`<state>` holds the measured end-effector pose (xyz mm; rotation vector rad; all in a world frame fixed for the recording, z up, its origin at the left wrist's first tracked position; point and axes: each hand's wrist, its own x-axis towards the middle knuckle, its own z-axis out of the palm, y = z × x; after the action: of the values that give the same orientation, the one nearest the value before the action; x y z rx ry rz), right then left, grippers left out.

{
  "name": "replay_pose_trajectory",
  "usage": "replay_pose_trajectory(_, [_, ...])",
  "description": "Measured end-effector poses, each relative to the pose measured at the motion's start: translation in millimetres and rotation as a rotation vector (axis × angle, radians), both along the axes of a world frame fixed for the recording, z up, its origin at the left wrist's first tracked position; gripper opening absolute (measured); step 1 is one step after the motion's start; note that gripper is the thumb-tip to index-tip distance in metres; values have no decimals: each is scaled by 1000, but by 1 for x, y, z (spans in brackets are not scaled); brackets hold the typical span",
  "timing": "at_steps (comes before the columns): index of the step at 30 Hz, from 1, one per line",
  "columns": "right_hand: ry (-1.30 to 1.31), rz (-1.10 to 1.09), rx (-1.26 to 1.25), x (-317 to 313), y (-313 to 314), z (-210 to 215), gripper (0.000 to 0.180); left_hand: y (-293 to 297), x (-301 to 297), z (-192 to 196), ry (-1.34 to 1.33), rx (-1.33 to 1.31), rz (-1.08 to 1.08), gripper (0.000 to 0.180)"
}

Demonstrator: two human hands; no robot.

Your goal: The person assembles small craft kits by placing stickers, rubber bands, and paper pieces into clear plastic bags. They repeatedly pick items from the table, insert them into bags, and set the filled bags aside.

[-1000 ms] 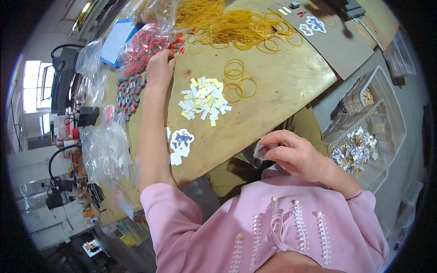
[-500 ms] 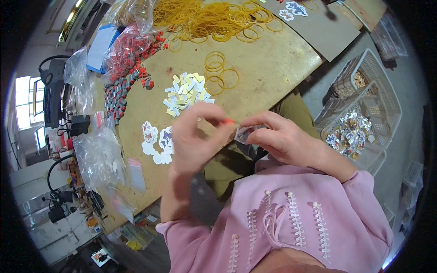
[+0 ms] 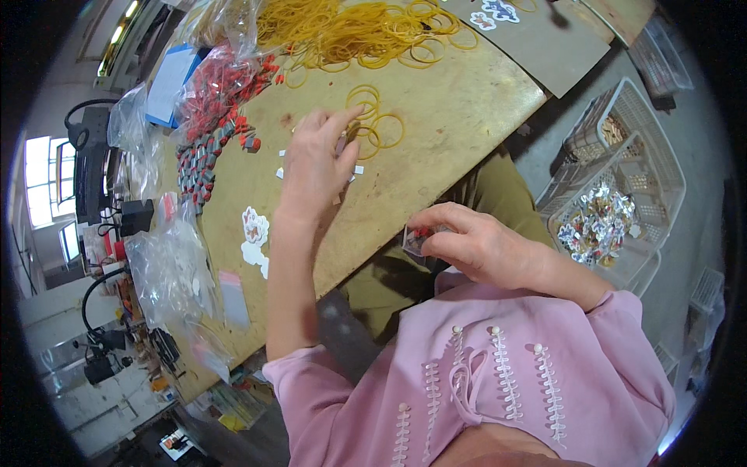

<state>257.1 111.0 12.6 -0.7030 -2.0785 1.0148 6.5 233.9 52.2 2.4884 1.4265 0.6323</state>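
Left hand (image 3: 315, 159) now out over the surface (image 3: 459, 117), fingers spread and curled down, fingertips at the loose rubber bands (image 3: 373, 124); half a second ago it was back near the right hand, both close together at the surface's near edge. Whether a band is pinched yet cannot be told, since the fingertips cover the spot. Right hand (image 3: 475, 245) has stayed low by the lap, closed on a small clear packet (image 3: 416, 237) with red bits inside; packet mostly hidden by thumb and fingers. The white paper pieces (image 3: 354, 173) seen in a cluster earlier now largely lie under the left hand, a few showing at its edges. Big pile of yellow bands (image 3: 350, 31) at the far side, cut off by the upper rim. Red and grey small parts (image 3: 210, 132) spill from a clear bag, far left. White cut-out stickers (image 3: 253, 233) near the left forearm. White basket (image 3: 622, 194) of shiny packets to the right, off the surface. Left edge clutter blurred, hard to read.
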Motion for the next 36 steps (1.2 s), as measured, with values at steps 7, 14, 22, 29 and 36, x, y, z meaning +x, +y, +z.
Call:
replay_pose_trajectory(7, [-8,6,-29,13,3,-7,30,47,-13,2,103,-286,-116,22])
replay_pose_trajectory(14, [-13,19,-18,16,4,-8,33,52,4,11,276,-340,-127,15])
replay_pose_trajectory(22, [-1,2,-25,20,-2,-14,28,45,-3,-1,113,-251,-133,12])
replay_pose_trajectory(29, [-20,-3,-45,21,-1,-18,23,52,-27,-5,-112,-415,21,13])
replay_pose_trajectory(36, [-20,-10,-45,17,1,-19,16,36,-30,1,-322,-445,86,24])
